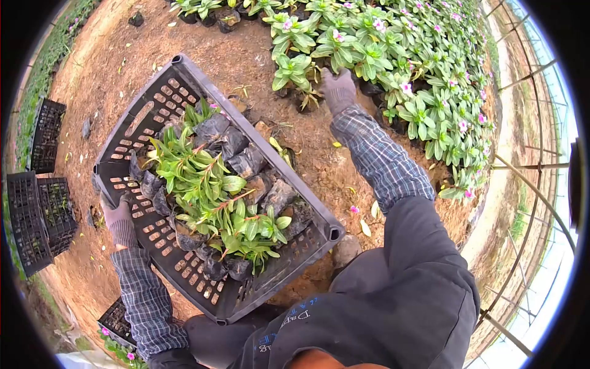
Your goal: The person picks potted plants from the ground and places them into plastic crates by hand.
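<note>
A black plastic crate (276, 144) tilts in front of me, holding several leafy seedlings (206, 178) laid on their sides with their roots in black plastic bags (246, 161). My left hand (118, 222), in a greyish glove, grips the crate's left wall, with the thumb over the rim and the other fingers mostly hidden. My gloved right hand (338, 91) reaches to the near edge of a dense bed of flowering potted plants (369, 58). Its fingers look apart beside a small bagged plant (305, 98), and I see nothing held in them.
More black crates (46, 212) stand on the left, and another crate (118, 320) sits at the lower left. Bare brown soil (86, 264) lies around, with fallen leaves and bits of bag. Poles of a greenhouse frame (534, 166) run along the right.
</note>
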Motion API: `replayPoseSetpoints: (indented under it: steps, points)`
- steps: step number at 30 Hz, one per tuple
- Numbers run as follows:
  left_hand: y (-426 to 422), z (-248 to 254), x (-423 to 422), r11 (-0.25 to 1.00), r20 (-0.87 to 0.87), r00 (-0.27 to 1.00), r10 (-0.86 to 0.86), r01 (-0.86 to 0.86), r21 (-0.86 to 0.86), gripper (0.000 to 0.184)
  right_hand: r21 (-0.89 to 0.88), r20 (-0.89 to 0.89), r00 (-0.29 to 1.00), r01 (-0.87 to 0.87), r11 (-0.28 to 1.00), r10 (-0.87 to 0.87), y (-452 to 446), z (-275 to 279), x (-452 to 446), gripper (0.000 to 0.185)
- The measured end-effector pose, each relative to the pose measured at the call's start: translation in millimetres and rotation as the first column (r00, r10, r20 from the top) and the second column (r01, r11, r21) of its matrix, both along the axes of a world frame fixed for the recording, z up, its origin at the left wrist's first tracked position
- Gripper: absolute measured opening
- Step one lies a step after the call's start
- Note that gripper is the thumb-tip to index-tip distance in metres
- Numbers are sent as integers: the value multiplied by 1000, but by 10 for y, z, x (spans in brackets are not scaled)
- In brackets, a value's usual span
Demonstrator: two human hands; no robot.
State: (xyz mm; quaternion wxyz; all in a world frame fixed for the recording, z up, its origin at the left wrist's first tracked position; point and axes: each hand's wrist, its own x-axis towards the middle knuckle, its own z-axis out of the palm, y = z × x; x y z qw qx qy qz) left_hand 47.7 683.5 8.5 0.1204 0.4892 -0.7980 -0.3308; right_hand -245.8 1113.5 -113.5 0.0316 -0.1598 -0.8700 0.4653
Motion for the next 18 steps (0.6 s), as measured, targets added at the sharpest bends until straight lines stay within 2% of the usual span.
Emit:
replayPoseSetpoints:
  steps: [1,2,3,4,6,7,8,10,11,13,14,15,16,18]
  points:
    - [-149,-122,71,999,-74,997,-30,31,17,66,267,19,997,72,961,-80,132,-110,-130,64]
    - [-240,-177,112,998,-145,988,-58,63,30,66,175,42,995,79,981,-87,259,-254,-269,69]
    - [-176,-98,95,998,-90,995,-49,51,27,66,201,-47,998,57,978,-48,320,-341,-373,68]
    - [-179,-98,111,999,-67,997,-48,49,16,66,215,132,988,46,975,-75,317,-304,-475,68]
    - [-201,-105,121,999,-95,995,-42,45,28,66,281,319,941,18,959,-111,263,-319,-629,61]
    - [-146,-58,96,999,-36,998,-47,46,-23,66,369,250,957,45,928,-145,181,-269,-589,53]
    - [-162,-62,95,999,-29,999,-41,40,-31,66,361,257,957,37,932,-137,172,-380,-639,53]
    - [-190,-100,131,996,-127,991,-35,44,72,67,493,112,977,105,864,-183,227,-626,-729,45]
    - [-158,-70,104,999,-85,995,-44,47,28,68,518,169,969,68,853,-179,240,-583,-705,40]
    - [-88,-21,78,996,16,998,-56,57,-74,67,512,184,977,2,859,-112,286,-513,-608,39]
    - [-64,16,69,991,72,996,-54,62,-118,67,491,334,943,-183,852,11,341,-466,-586,39]
    - [-123,-3,92,989,103,994,-42,56,-138,68,654,-123,956,-125,746,267,539,-959,-647,37]
    - [-195,-64,124,987,130,991,-32,52,-155,69,648,-126,949,-142,748,289,689,-1175,-701,37]
    - [-248,-122,146,987,84,994,-64,76,-141,69,467,100,942,-330,821,321,840,-1342,-785,32]
